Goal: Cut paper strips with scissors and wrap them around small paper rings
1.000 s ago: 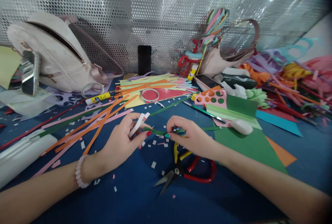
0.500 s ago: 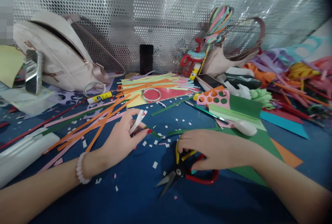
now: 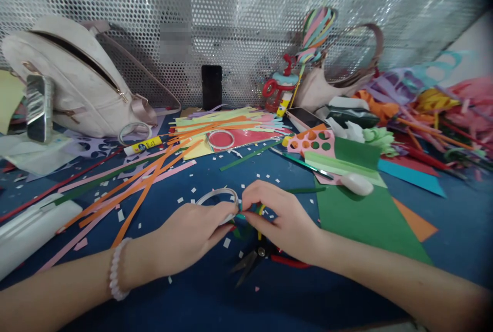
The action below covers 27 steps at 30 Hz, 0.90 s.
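Observation:
My left hand (image 3: 192,237) is closed on a thin white ring, which looks like a roll of tape (image 3: 219,192). My right hand (image 3: 283,221) meets it at the middle, thumb and forefinger pinched at the roll's edge; what lies between the fingertips is too small to make out. Just under the fingertips hangs a bit of dark green paper strip (image 3: 243,230). Scissors (image 3: 261,252) with one yellow and one red handle lie on the blue table below my right hand, blades parted and pointing toward me. The hand partly hides their handles.
Orange, pink and green paper strips (image 3: 152,183) spread at left near a glue stick (image 3: 142,145). Another tape roll (image 3: 221,139) lies on red paper. Green sheet (image 3: 365,219) and a white computer mouse (image 3: 357,183) are at right. Bag (image 3: 73,80) and upright phone (image 3: 212,87) stand behind.
My right hand has left the scissors and moved left to my left hand, its fingers now pinched. My left hand has turned, so the white roll shows as a ring.

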{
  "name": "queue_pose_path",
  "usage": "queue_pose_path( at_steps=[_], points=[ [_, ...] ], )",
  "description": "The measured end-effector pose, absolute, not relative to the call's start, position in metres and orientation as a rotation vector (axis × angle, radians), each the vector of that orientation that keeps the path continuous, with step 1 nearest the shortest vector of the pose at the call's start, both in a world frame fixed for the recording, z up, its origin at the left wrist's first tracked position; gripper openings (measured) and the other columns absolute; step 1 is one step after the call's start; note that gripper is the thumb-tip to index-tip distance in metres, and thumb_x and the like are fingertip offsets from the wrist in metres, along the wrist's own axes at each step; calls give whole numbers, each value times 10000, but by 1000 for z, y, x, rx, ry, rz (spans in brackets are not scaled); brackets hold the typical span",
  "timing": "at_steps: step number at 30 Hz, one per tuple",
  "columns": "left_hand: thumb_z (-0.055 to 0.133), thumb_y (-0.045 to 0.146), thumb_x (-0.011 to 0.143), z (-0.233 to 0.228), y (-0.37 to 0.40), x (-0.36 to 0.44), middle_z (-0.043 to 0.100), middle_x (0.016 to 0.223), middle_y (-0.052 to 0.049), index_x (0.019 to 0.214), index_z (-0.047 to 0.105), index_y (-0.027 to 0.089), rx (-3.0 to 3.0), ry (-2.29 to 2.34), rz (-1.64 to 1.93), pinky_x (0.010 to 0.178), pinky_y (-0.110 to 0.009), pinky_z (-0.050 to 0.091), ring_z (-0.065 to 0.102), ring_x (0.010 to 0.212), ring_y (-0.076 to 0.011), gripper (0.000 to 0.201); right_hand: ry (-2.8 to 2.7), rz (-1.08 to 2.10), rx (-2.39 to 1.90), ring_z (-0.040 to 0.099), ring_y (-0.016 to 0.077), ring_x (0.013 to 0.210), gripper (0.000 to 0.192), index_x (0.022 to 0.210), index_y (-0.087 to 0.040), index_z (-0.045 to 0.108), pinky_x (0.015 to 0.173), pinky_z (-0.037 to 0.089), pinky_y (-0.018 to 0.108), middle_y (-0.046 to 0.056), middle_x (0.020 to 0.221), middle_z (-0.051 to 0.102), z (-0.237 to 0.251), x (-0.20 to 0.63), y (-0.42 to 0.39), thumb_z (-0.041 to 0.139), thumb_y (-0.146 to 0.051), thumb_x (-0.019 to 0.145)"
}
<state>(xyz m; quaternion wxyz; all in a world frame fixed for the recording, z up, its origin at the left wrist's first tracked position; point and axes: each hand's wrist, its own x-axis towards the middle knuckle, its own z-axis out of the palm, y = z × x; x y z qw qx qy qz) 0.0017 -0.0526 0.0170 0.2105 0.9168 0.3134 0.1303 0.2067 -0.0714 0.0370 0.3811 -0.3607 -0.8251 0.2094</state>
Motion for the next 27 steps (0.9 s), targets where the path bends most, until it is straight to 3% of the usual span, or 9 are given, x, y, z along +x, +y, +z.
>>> queue_pose_path(
  at_steps=[6,10,14,18,27],
  points=[
    [399,308,910,20,-52,4,657,900,21,1068,448,289,2438,913,379,610,-249,424,656,760,-171,167,-2103,497,-877,550,129,737,163,793,-205,506,655,483,256,19,775,571,38,207,-74,480,-44,798],
    [446,233,865,24,-49,2,666,912,17,1150,372,280,2164,1009,416,659,-244,440,645,798,-160,299,-2142,401,-804,541,143,720,160,792,-208,498,648,483,278,27,750,583,40,206,-77,481,-49,800],
    [428,269,875,28,-45,-1,641,875,13,995,510,264,2303,974,366,641,-235,420,625,753,-153,145,-2108,424,-829,537,137,708,160,789,-209,492,635,476,270,23,743,569,43,207,-77,478,-50,801],
    [418,273,890,32,-44,0,639,868,25,996,555,284,2365,932,385,642,-214,417,615,738,-140,173,-2042,425,-911,535,127,708,175,784,-206,488,633,457,255,16,754,550,48,213,-73,485,-32,786],
    [439,252,871,33,-46,1,611,1108,18,1108,499,322,2301,981,384,729,-248,442,629,891,-169,254,-2034,335,-845,543,128,726,176,784,-196,492,654,449,267,15,744,557,49,215,-73,493,-20,779]
  ],
)
